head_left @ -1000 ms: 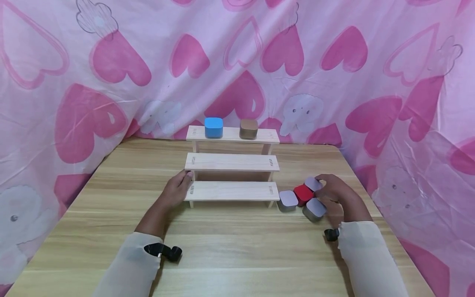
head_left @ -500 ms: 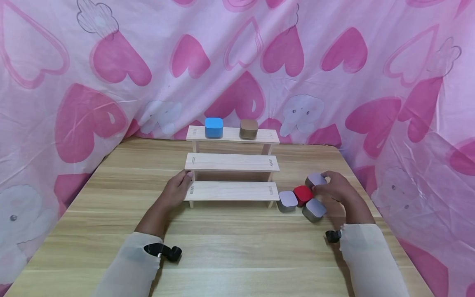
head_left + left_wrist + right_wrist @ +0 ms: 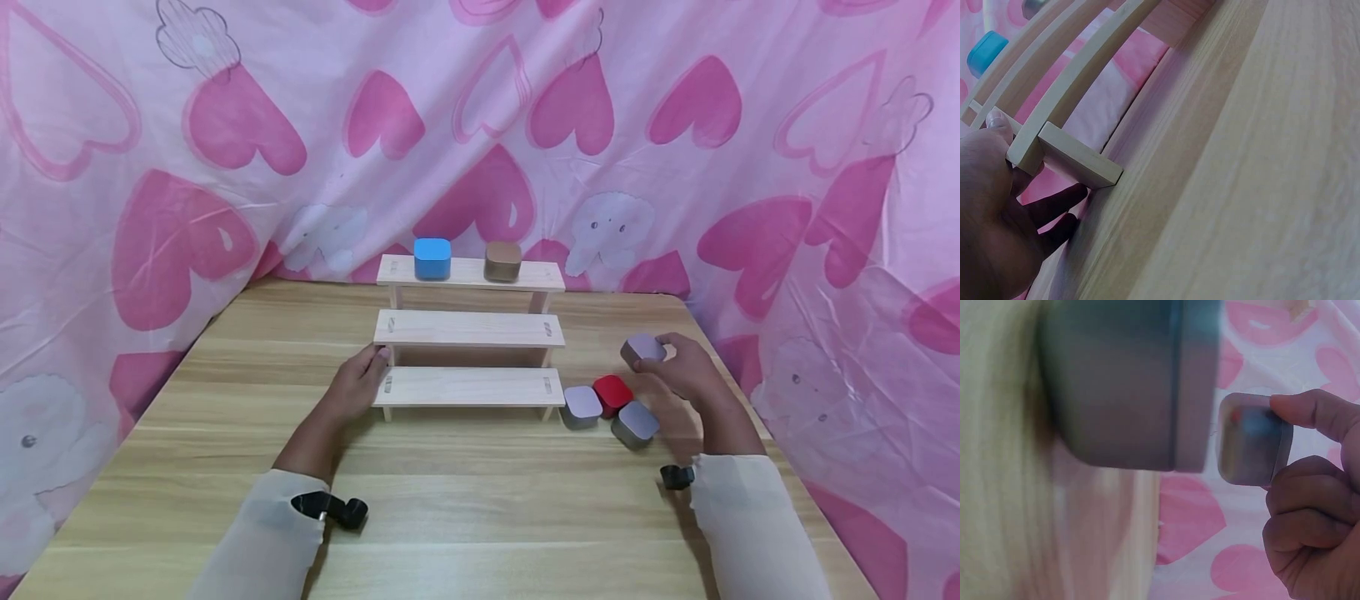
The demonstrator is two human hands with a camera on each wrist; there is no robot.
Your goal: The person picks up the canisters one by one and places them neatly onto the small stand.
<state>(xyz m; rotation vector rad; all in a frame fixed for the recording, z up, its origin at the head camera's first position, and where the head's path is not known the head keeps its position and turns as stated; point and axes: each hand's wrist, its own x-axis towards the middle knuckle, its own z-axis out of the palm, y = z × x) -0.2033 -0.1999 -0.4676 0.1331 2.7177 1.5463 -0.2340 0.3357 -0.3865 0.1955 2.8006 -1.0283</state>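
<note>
A three-step wooden display rack (image 3: 468, 386) stands mid-table. My left hand (image 3: 357, 385) grips its left side; in the left wrist view the thumb lies over the wood and the fingers reach beneath it, by the leg (image 3: 1082, 159). My right hand (image 3: 688, 372) pinches a small square tin (image 3: 642, 348) with a lilac-grey top between thumb and curled fingers. The tin is tilted, and its shiny metal face (image 3: 1250, 447) shows in the right wrist view. Just nearer lie a red-topped tin (image 3: 613, 394), a lilac-topped tin (image 3: 582, 405) and a grey-topped tin (image 3: 635, 423).
On the rack's top step sit a blue tin (image 3: 432, 259) and a brown tin (image 3: 502, 261). The lilac-topped tin is close against the rack's front right corner. A pink heart-print curtain (image 3: 480, 100) hangs behind the wooden table (image 3: 480, 508) and along both its sides.
My right hand has drawn the pinched tin away from the red-topped one, slightly up and to the right in the head view. The left hand and the rack stay put.
</note>
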